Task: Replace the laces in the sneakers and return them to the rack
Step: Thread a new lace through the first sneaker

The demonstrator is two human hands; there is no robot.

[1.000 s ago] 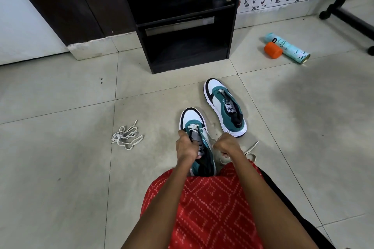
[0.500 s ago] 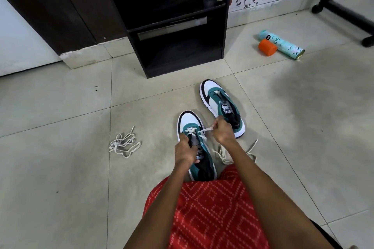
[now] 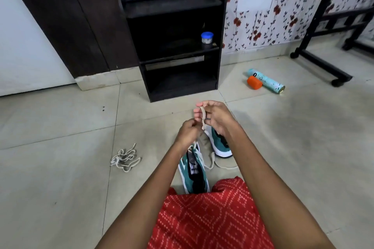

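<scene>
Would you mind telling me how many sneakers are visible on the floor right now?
2. The near sneaker lies before the lap; the far sneaker lies right of it, partly hidden behind the right hand.

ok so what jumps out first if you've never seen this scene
The left hand and right hand meet mid-frame, holding a cream lace above the near sneaker. A loose lace bundle lies on the tiles to the left, and the black rack stands behind, a blue-lidded jar on its middle shelf.
</scene>
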